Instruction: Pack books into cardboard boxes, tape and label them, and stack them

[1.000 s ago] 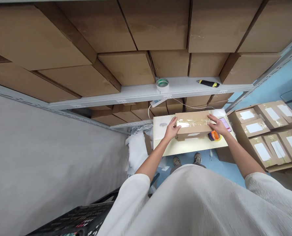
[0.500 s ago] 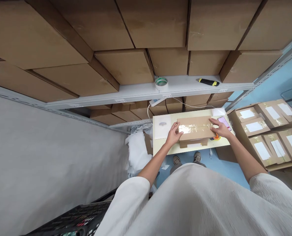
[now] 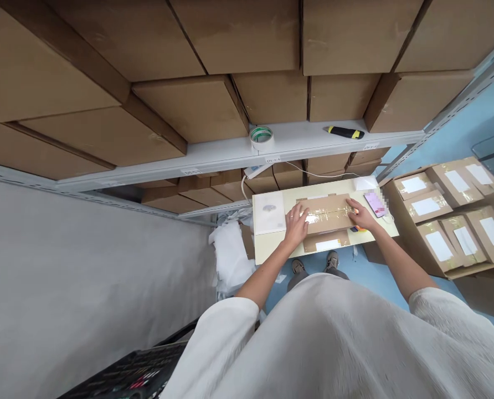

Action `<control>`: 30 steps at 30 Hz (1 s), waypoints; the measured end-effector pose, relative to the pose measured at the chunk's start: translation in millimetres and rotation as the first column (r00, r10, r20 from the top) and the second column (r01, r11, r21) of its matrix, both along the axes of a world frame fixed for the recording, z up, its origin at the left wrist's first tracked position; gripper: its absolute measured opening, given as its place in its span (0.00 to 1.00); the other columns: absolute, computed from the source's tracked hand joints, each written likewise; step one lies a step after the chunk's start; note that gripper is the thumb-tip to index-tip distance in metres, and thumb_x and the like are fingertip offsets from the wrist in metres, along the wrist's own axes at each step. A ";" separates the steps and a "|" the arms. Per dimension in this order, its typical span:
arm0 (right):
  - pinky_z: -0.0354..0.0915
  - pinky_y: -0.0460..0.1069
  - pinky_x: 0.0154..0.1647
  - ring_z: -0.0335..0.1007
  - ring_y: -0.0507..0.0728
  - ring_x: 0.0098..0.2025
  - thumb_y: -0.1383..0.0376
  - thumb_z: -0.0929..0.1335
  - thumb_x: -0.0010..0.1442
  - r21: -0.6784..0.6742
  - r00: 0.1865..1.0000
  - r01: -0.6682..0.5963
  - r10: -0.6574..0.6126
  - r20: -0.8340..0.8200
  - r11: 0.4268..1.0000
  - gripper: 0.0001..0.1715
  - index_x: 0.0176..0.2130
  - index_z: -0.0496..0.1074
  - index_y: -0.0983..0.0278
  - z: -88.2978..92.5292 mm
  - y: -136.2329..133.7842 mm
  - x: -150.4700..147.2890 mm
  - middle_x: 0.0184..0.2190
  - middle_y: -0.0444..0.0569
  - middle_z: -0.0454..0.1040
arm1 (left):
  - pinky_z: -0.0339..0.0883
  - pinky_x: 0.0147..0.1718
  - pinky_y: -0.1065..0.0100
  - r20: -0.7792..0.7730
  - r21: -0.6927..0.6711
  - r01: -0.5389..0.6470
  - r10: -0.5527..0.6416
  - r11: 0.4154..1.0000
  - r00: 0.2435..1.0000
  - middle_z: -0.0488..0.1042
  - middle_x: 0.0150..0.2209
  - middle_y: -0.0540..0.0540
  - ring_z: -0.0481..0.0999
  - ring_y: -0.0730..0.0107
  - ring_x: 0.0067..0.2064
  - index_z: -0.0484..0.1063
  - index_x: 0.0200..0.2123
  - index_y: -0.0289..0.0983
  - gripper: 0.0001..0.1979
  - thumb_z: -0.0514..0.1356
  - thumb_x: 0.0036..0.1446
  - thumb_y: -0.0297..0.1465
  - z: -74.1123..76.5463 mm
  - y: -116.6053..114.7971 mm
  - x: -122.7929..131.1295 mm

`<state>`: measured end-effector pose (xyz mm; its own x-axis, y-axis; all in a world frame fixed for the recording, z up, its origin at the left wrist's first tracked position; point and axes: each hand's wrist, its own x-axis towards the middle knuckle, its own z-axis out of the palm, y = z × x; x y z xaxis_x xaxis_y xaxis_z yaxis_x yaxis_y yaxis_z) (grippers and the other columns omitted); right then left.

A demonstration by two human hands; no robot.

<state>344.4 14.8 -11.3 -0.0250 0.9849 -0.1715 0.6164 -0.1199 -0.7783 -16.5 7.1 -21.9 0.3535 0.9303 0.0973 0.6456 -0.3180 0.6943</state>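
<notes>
A long cardboard box (image 3: 330,213) with clear tape along its top seam is held between my two hands over the pale yellow table (image 3: 267,244). My left hand (image 3: 297,226) grips its left end, fingers over the top. At the right end my right hand (image 3: 361,216) closes round the edge. Nearer to me lies a second cardboard box (image 3: 313,244) with a white label, partly hidden by the held one. Just by my right hand an orange-and-blue item (image 3: 358,228) shows in part. A phone (image 3: 375,204) with a lit screen lies right of that hand.
A white sheet (image 3: 270,213) lies on the table's left. Above, the metal shelf (image 3: 214,149) bears boxes, a tape roll (image 3: 262,138) and a yellow-black cutter (image 3: 345,132). To the right, a large carton (image 3: 413,244) holds several labelled boxes. White packing material (image 3: 232,255) is piled left.
The held box has shifted away from me over the table, exposing more of the labelled box in front. My left hand has slid further onto its top. The view has shifted slightly.
</notes>
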 end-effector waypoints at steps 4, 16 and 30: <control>0.54 0.63 0.82 0.58 0.67 0.80 0.56 0.72 0.60 -0.006 0.999 0.018 -0.018 -0.031 1.000 0.43 0.72 0.74 0.58 0.2 -0.1 -2.3 0.78 0.54 0.64 | 0.52 0.78 0.37 -0.079 0.036 0.236 -0.233 0.971 0.969 0.65 0.77 0.36 0.60 0.42 0.79 0.72 0.70 0.45 0.26 0.62 0.72 0.36 15.0 -7.9 22.4; 0.76 0.61 0.60 0.82 0.67 0.52 0.60 0.66 0.63 -0.176 0.951 0.306 -0.294 0.092 0.936 0.25 0.54 0.83 0.64 -26.5 -38.8 52.8 0.52 0.60 0.86 | 0.45 0.80 0.37 -0.122 -0.077 0.205 -0.213 0.976 0.969 0.65 0.77 0.38 0.58 0.39 0.80 0.71 0.73 0.47 0.28 0.61 0.72 0.41 20.1 -13.8 30.7; 0.68 0.59 0.57 0.77 0.70 0.58 0.51 0.70 0.71 -0.390 0.886 -0.015 0.193 0.422 0.921 0.25 0.58 0.77 0.63 -48.5 -42.4 38.6 0.62 0.64 0.77 | 0.48 0.80 0.38 -0.254 -0.117 0.191 -0.215 0.975 0.943 0.64 0.78 0.37 0.57 0.41 0.81 0.71 0.73 0.43 0.30 0.59 0.73 0.44 27.8 -8.6 30.2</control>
